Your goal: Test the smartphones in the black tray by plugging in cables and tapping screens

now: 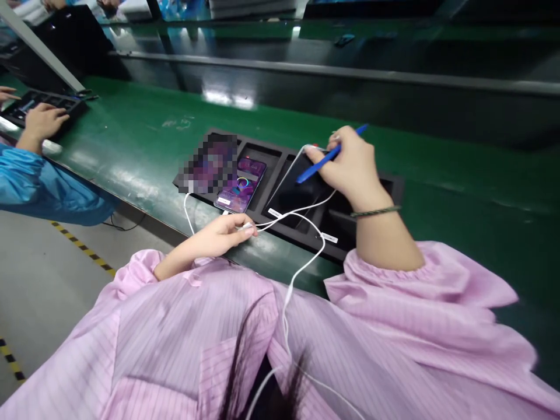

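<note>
A black slotted tray (396, 182) lies on the green belt in front of me. Its left slots hold two phones with lit screens, the nearer one (241, 185) purple and tilted. A dark-screened phone (292, 188) lies in the slot under my right hand. My right hand (350, 166) is closed on a blue pen (324, 158) and rests over that phone, fingertips near a white cable end. My left hand (224, 233) pinches a white cable plug (247, 226) at the tray's near edge. White cables (306, 262) run from the tray down to my pink smock.
The green conveyor belt (144, 134) runs left to right, with a metal rail behind it. At far left a co-worker's hand (41, 122) in a blue sleeve rests on another black tray (65, 105). Grey floor with yellow-black tape (83, 248) lies lower left.
</note>
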